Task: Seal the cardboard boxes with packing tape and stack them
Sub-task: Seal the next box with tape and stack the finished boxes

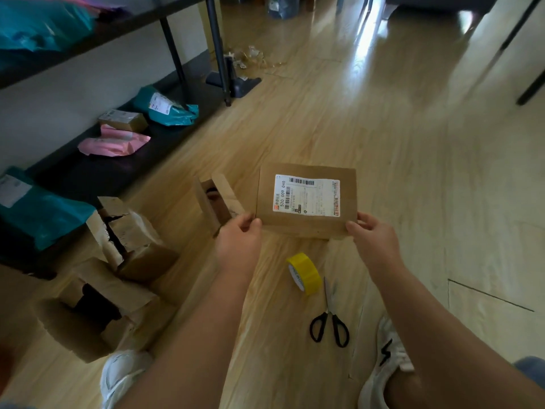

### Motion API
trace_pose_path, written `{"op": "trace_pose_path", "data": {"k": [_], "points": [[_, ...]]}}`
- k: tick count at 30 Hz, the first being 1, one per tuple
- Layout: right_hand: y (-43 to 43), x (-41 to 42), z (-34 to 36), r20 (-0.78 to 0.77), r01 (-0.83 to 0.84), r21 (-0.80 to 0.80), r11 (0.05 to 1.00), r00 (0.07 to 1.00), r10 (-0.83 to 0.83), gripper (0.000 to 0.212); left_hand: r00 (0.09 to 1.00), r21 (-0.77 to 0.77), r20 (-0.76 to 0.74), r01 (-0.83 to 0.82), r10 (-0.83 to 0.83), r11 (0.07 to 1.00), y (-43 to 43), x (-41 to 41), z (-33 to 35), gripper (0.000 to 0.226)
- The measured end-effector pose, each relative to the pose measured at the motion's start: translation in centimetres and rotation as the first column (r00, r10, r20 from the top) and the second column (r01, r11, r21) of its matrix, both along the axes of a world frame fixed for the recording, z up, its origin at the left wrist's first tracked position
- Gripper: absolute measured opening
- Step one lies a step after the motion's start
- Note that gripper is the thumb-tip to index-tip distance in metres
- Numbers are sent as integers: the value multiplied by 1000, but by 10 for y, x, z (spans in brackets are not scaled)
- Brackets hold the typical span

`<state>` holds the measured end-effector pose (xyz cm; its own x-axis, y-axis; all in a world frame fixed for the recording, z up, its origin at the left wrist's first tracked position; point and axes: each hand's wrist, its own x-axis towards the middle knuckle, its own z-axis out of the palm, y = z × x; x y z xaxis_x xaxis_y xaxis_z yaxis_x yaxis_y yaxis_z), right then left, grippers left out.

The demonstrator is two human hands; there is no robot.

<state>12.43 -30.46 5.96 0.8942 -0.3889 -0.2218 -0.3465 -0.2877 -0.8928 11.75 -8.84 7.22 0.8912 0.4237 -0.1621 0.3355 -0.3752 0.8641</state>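
A brown cardboard box [306, 222] with a white shipping label on top sits on the wooden floor in front of me. My left hand [239, 240] grips its near left corner, and my right hand [373, 234] grips its near right corner. An open flap sticks out at the box's left end. A yellow roll of packing tape [305, 273] lies just below the box. Black-handled scissors [328, 320] lie beside the tape. Two torn, open cardboard boxes [129, 240] [97, 308] stand to my left.
A black shelf [118, 169] along the left wall holds teal and pink mailer bags [115, 143] and a small box. My white shoes [389, 361] flank the work spot. Dark furniture legs [218, 45] and scraps of clear tape lie farther back on the floor.
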Motion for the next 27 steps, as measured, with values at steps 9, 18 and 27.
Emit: {"op": "trace_pose_path", "data": {"k": [9, 18, 27], "points": [[-27, 93, -35, -103, 48, -92, 995, 993, -57, 22, 976, -142, -114, 171, -188, 975, -34, 120, -32, 37], [-30, 141, -61, -159, 16, -183, 983, 986, -46, 25, 934, -183, -181, 277, -309, 943, -49, 163, -70, 59], [-16, 122, -33, 59, 126, -297, 946, 992, -113, 45, 956, 48, -141, 267, -258, 963, -16, 114, -51, 50]]}}
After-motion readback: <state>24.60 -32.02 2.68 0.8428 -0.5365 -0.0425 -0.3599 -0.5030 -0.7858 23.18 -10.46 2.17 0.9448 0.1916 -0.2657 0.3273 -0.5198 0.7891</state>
